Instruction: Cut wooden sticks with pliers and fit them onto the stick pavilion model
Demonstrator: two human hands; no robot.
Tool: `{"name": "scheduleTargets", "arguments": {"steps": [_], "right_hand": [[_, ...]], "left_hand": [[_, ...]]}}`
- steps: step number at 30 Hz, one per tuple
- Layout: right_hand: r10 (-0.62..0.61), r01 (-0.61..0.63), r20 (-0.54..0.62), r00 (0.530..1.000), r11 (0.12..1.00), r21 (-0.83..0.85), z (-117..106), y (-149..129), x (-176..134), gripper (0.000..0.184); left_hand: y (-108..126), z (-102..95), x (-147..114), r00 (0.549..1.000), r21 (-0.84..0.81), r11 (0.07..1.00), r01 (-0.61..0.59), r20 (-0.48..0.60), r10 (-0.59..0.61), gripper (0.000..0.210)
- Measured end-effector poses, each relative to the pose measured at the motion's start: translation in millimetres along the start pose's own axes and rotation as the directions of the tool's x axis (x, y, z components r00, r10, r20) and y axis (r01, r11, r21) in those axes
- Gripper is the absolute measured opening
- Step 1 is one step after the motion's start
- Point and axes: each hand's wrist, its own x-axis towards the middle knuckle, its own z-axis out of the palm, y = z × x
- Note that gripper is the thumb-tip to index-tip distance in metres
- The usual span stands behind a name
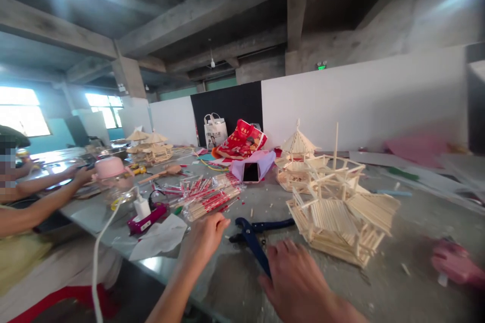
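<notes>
A dark blue pair of hand cutters (254,246) lies on the grey table with its two handles spread. My right hand (297,275) is closed over the nearer handle, which runs in between thumb and fingers. To the left of the cutter's head, my left hand (206,234) is held with its fingers pinched together; whatever is in them is hidden. Right of the cutters stands a pavilion model of pale wooden sticks (333,217), with slatted roofs and railings. Bundles of wooden sticks in red-and-clear wrappers (215,199) lie beyond my left hand.
A phone (250,172) leans on purple cloth. At left are a purple power strip (147,218), a white cable (99,257), white paper (161,237) and a pink-lidded jug (110,169). A pink glue gun (456,262) lies right. Another person's arm (49,202) reaches in from the left.
</notes>
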Motion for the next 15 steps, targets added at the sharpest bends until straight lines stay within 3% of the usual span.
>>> {"name": "scheduleTargets", "arguments": {"steps": [2,6,11,15], "right_hand": [[0.023,-0.025,0.057,0.998,0.999,0.022,2.6,-6.6,20.0,0.02],[0.09,-0.091,0.017,0.996,0.99,0.108,14.4,-3.4,37.0,0.016],[0.179,-0.176,-0.004,0.984,0.969,0.173,25.2,1.6,43.7,0.018],[0.23,-0.232,0.035,0.973,0.958,0.168,29.6,-1.9,42.7,0.018]], "left_hand": [[-10.5,-0.5,-3.8,1.0,-0.003,1.0,0.002,0.023,-0.002,0.02],[-22.8,-1.6,-7.2,0.996,-0.037,0.999,-0.039,0.076,0.041,0.017],[-13.2,9.7,-9.6,0.976,-0.099,0.986,-0.136,0.158,0.15,0.019],[-7.9,15.8,-22.0,0.978,-0.073,0.989,-0.13,0.157,0.14,0.018]]}}
